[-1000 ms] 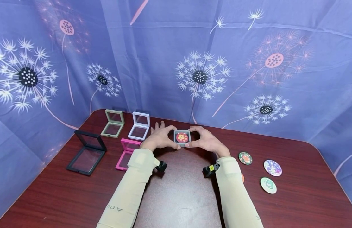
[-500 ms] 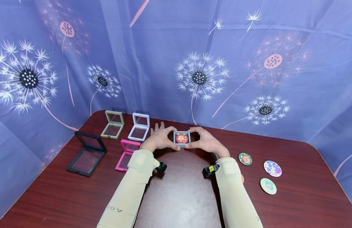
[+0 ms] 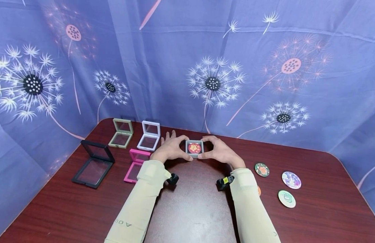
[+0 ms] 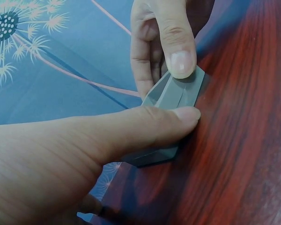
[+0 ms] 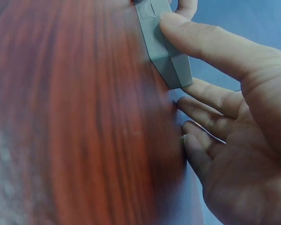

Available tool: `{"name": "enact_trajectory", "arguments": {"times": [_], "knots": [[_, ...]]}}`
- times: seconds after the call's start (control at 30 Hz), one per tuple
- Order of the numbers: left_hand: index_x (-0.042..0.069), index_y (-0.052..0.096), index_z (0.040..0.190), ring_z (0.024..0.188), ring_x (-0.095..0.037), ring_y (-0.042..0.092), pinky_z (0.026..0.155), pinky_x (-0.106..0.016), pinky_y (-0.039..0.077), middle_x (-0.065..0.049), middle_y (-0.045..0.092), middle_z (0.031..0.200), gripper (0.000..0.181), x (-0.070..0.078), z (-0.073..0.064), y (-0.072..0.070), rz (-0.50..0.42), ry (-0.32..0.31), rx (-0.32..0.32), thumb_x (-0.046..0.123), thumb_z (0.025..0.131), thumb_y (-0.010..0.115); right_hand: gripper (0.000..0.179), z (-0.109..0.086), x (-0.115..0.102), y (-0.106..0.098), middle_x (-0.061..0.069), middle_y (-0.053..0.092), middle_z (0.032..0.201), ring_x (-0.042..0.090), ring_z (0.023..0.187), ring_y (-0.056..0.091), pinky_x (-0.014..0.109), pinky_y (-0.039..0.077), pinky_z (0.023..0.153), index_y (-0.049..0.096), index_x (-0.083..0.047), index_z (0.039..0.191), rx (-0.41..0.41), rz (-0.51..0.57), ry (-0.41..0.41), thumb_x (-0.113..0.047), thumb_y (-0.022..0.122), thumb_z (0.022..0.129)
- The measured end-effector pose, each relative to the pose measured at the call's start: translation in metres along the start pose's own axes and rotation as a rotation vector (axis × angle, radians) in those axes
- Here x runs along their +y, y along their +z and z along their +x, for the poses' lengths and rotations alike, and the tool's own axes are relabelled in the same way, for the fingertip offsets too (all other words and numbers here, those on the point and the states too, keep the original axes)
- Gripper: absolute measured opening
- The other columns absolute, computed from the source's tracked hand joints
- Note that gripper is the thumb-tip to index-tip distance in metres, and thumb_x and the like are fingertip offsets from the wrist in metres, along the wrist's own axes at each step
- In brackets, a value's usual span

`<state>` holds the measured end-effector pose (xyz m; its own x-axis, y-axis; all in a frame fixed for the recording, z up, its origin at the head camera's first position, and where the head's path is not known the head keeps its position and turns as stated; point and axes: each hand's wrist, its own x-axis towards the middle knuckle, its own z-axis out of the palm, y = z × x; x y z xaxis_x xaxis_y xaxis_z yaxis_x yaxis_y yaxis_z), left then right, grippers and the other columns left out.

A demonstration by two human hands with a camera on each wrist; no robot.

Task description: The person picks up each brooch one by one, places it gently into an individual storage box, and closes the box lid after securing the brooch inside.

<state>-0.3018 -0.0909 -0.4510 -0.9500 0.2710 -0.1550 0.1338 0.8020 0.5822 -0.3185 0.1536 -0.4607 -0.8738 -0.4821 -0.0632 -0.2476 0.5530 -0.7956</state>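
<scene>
A small grey square display frame (image 3: 195,156) stands on the table at the middle back, its case closed. Through its window shows a round red badge (image 3: 194,148) with a yellow star-like figure. My left hand (image 3: 170,148) pinches the frame's left side, thumb along the near edge, other fingers spread behind. On the opposite side my right hand (image 3: 221,151) holds it between thumb and fingers. In the left wrist view both thumbs press the frame's grey edge (image 4: 166,97). The right wrist view shows the grey corner (image 5: 161,58) under my right thumb.
To the left stand opened display frames: green (image 3: 120,139), white (image 3: 148,142), pink (image 3: 134,171) and black (image 3: 94,171). Round badges lie right: dark green (image 3: 262,169), purple (image 3: 291,180), pale green (image 3: 286,198), and an orange one (image 3: 259,190) mostly behind my sleeve. A blue curtain (image 3: 163,67) hangs behind.
</scene>
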Motion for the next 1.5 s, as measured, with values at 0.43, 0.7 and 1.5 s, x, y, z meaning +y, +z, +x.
{"name": "enact_trajectory", "arguments": {"times": [0.43,0.7,1.5], "knots": [[0.022,0.056,0.151,0.155,-0.056,-0.008,0.125,-0.067,-0.004,-0.037,0.002,0.169,0.087,0.000,-0.001,0.000,-0.013,-0.002,0.002,0.043,0.076,0.094,0.074,-0.002,-0.003,0.004,0.012,0.047,0.155,0.036,0.145,0.035,0.061,0.034,0.117,0.055,-0.013,0.151,-0.005,-0.003,-0.014,-0.037,0.087,0.089],[0.021,0.057,0.147,0.155,-0.058,-0.006,0.124,-0.068,-0.003,-0.039,0.003,0.168,0.084,0.000,0.001,0.000,0.001,0.013,0.003,0.044,0.076,0.095,0.067,-0.002,-0.004,0.004,0.012,0.053,0.148,0.036,0.140,0.041,0.059,0.036,0.115,0.058,-0.012,0.146,0.009,-0.023,-0.047,-0.034,0.087,0.090],[0.004,0.033,0.165,0.161,-0.040,0.013,0.128,-0.061,0.012,-0.027,0.020,0.172,0.111,0.027,-0.019,-0.029,-0.009,0.136,0.053,0.046,0.080,0.091,0.063,-0.008,-0.012,0.006,0.018,0.051,0.156,0.041,0.158,0.021,0.062,0.024,0.124,0.055,-0.010,0.149,0.010,-0.224,-0.021,-0.036,0.080,0.096]]}}
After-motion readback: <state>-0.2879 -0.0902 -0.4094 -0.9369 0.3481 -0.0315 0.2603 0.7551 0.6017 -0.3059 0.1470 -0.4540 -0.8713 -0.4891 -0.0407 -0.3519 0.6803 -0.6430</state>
